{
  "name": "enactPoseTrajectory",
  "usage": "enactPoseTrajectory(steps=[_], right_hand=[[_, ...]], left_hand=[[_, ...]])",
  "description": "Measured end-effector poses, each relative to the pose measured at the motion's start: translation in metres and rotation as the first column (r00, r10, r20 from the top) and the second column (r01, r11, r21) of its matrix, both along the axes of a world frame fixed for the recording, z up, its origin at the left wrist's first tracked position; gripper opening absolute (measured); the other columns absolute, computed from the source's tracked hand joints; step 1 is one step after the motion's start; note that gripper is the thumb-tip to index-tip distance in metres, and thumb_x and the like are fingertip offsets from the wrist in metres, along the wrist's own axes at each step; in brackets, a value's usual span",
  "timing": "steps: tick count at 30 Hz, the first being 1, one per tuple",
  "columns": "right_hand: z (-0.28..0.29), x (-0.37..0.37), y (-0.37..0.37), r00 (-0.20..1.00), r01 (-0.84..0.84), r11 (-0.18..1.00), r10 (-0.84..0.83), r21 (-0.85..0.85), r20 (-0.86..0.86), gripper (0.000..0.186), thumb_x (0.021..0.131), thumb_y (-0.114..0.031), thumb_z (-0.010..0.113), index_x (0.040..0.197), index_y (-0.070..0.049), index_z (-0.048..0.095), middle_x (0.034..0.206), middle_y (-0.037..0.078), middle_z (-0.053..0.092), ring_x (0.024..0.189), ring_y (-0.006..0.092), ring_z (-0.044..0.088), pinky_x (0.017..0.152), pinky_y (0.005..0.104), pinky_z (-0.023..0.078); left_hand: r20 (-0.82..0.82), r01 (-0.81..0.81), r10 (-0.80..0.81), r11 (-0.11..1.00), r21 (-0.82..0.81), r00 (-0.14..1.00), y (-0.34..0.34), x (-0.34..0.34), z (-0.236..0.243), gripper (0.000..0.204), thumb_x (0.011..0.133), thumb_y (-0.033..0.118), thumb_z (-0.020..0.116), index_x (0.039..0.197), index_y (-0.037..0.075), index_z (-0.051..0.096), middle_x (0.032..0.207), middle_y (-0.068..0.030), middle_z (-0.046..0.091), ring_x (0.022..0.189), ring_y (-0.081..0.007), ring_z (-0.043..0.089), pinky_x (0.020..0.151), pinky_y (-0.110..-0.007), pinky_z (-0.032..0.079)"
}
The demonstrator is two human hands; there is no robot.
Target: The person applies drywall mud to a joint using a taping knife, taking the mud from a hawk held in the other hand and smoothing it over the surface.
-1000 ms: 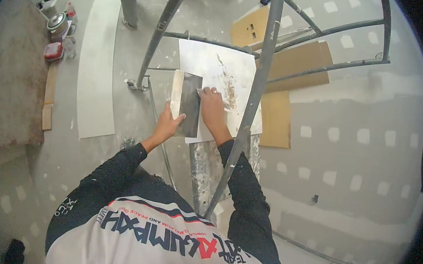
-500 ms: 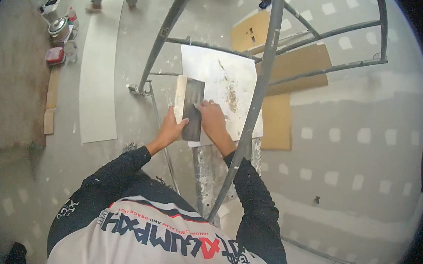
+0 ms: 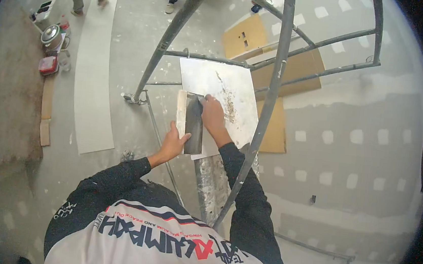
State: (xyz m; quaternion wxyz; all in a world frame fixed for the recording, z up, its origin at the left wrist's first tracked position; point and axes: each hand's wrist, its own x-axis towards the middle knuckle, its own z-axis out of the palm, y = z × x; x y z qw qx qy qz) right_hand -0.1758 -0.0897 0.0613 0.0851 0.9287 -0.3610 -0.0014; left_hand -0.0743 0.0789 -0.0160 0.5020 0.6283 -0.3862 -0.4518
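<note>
A wide putty knife (image 3: 193,133) with a dark flat blade and a pale wooden back is held upright in front of me. My left hand (image 3: 172,143) grips its lower left part, the thumb lying over the blade. Close to the blade's upper right edge, my right hand (image 3: 214,116) has its fingers pinched together. What they hold, if anything, is too small or hidden to name. Beneath both hands lies a white board (image 3: 246,92) with brownish smears, resting on a paint-spattered plank (image 3: 206,180).
Grey scaffold tubes (image 3: 277,72) rise around me, one crossing close by my right forearm. A long white panel (image 3: 95,70) lies on the floor at left, beside a pot (image 3: 51,35) and a red container (image 3: 48,65). Two people stand at the far side. Patched wallboard is at right.
My right hand has moved up along the blade to its upper edge. The view has shifted slightly. A person at the far left has stepped left.
</note>
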Motion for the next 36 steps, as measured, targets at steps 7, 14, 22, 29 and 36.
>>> enactPoseTrajectory(steps=[7,14,22,29,36], right_hand=[[-0.016,0.016,0.004,0.993,0.0,1.0,-0.004,0.03,0.119,0.014,0.084,-0.003,0.06,0.094,-0.001,0.07,0.097,0.017,0.064,0.092,0.0355,0.067,0.082,0.0456,0.054],[-0.001,-0.004,-0.029,0.989,0.06,0.998,-0.059,-0.001,0.133,0.023,0.083,-0.001,0.062,0.102,-0.005,0.075,0.095,0.016,0.066,0.095,0.034,0.068,0.084,0.0441,0.055],[0.061,-0.105,0.046,0.832,0.386,0.921,-0.367,0.042,0.416,0.021,0.086,-0.004,0.058,0.099,-0.004,0.074,0.092,0.017,0.067,0.098,0.0379,0.064,0.089,0.0468,0.052],[0.055,-0.093,0.123,0.761,0.132,0.964,-0.249,0.232,0.599,0.027,0.088,-0.004,0.055,0.111,-0.004,0.07,0.104,0.02,0.066,0.098,0.0383,0.065,0.088,0.0454,0.053],[0.03,-0.106,0.079,0.902,0.237,0.971,-0.229,0.023,0.367,0.034,0.093,-0.001,0.051,0.123,-0.004,0.067,0.111,0.02,0.066,0.102,0.0393,0.066,0.092,0.0437,0.053]], left_hand=[[-0.067,-0.008,0.005,0.999,-0.033,0.998,0.001,0.003,-0.013,0.067,0.097,0.024,0.069,0.137,-0.011,0.029,0.113,-0.0399,0.064,0.109,-0.0534,0.064,0.091,-0.052,0.052],[-0.068,0.057,-0.061,0.997,-0.056,0.996,-0.008,0.011,-0.016,0.064,0.101,0.03,0.064,0.139,-0.01,0.031,0.122,-0.0345,0.062,0.113,-0.044,0.064,0.098,-0.046,0.049],[-0.062,0.115,-0.128,0.977,-0.18,0.99,-0.033,0.06,-0.018,0.048,0.108,0.032,0.054,0.141,-0.001,0.043,0.13,-0.016,0.062,0.116,-0.0232,0.059,0.097,-0.035,0.048],[-0.179,0.137,-0.173,0.971,-0.197,0.969,-0.076,0.047,0.025,0.057,0.108,0.033,0.053,0.148,-0.006,0.038,0.137,-0.0182,0.058,0.121,-0.0248,0.058,0.103,-0.036,0.045],[-0.287,0.269,-0.318,0.943,-0.199,0.904,-0.078,0.016,0.039,0.066,0.108,0.036,0.054,0.153,-0.007,0.032,0.135,-0.0199,0.059,0.112,-0.0244,0.064,0.093,-0.037,0.055]])
